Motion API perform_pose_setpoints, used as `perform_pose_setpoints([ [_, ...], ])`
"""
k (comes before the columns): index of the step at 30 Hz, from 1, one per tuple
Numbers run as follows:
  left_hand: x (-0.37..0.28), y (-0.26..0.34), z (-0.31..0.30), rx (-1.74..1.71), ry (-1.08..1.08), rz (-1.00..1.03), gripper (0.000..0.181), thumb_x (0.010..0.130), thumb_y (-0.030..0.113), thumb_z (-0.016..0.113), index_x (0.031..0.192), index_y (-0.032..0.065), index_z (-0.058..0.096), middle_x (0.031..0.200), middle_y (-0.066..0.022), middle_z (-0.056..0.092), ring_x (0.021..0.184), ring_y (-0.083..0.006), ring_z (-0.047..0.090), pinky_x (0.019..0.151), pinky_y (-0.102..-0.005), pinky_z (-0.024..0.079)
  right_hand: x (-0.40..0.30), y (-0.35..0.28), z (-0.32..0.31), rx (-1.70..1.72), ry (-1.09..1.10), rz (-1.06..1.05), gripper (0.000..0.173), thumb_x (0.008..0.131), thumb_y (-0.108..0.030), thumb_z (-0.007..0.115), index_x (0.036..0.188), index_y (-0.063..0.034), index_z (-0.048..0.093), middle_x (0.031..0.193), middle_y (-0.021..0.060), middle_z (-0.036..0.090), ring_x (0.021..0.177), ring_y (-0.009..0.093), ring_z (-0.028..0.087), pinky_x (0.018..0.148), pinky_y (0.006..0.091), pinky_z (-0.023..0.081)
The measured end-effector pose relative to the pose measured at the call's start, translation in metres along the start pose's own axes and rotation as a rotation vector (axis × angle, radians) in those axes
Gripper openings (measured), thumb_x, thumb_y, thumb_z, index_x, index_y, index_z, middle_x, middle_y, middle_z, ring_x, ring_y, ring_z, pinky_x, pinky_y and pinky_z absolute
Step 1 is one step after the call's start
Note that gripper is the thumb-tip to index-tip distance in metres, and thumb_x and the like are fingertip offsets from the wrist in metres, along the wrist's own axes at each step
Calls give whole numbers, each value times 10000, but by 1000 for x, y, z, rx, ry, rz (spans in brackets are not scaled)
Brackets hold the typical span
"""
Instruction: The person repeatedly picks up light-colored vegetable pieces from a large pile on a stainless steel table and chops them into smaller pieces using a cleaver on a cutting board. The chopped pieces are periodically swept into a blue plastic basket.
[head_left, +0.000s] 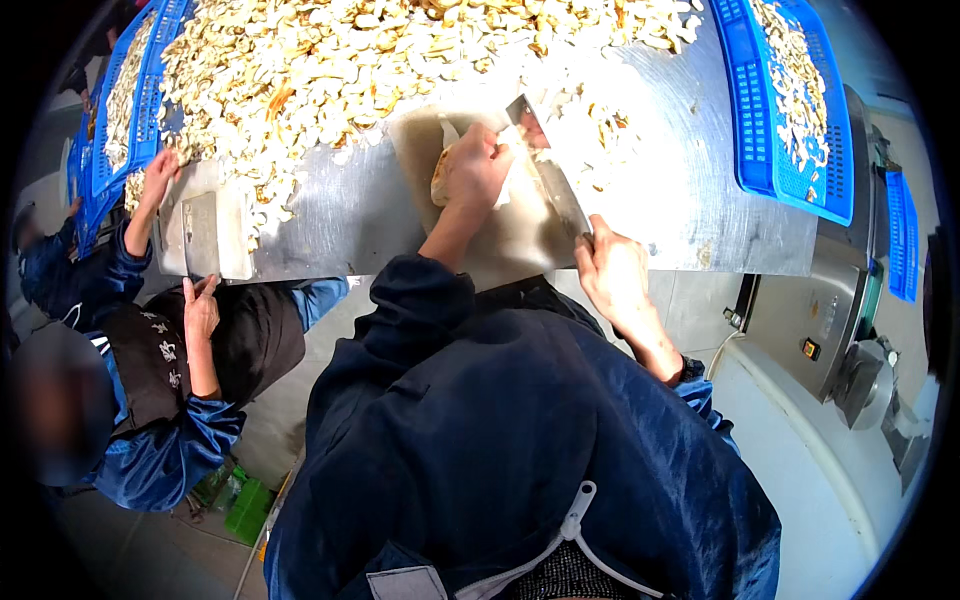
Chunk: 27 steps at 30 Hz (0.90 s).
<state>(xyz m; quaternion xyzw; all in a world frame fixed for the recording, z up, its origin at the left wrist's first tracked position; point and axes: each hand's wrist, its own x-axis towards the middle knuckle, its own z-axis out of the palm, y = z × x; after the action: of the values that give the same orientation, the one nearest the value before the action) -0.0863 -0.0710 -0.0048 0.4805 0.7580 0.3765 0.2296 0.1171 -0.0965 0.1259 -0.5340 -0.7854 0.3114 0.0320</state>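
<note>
My right hand grips the handle of a cleaver, whose broad steel blade slants up and to the left over a pale cutting board. Closed fingers of my left hand hold a pale, brown-edged piece that looks like mushroom on the board, left of the blade. Part of that piece is hidden beneath the hand. Cut pieces lie on the steel table to the right of the cleaver, partly washed out by glare.
A large heap of cut pale pieces covers the far side of the steel table. Blue plastic baskets stand at both ends. On the left, a co-worker's hand is at another cleaver on a white board.
</note>
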Motion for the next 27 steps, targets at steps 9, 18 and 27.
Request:
perform_pose_setpoints([
  [9, 0, 4, 2, -155, -31, -137, 239, 753, 116, 685, 885, 4, 520, 700, -129, 610, 643, -243, 612, 603, -352, 487, 10, 12, 5, -23, -105, 12, 259, 828, -118, 550, 1038, 33, 537, 640, 204, 604, 644, 390, 627, 628, 459, 501],
  [18, 7, 1, -1, -110, -2, -163, 201, 721, 136, 686, 807, 1, 565, 695, -107, 628, 650, -209, 620, 642, -317, 500, 45, 4, 26, -93, -16, -111, 93, 811, -72, 547, 853, 10, 554, 592, 178, 592, 596, 356, 628, 586, 447, 502],
  [27, 8, 11, -4, -123, -14, -249, 225, 704, 172, 707, 771, 22, 553, 684, -85, 597, 659, -213, 597, 630, -325, 484, 26, -5, 3, -64, -26, -86, 137, 818, -78, 548, 915, 17, 532, 565, 170, 570, 571, 362, 622, 564, 438, 502],
])
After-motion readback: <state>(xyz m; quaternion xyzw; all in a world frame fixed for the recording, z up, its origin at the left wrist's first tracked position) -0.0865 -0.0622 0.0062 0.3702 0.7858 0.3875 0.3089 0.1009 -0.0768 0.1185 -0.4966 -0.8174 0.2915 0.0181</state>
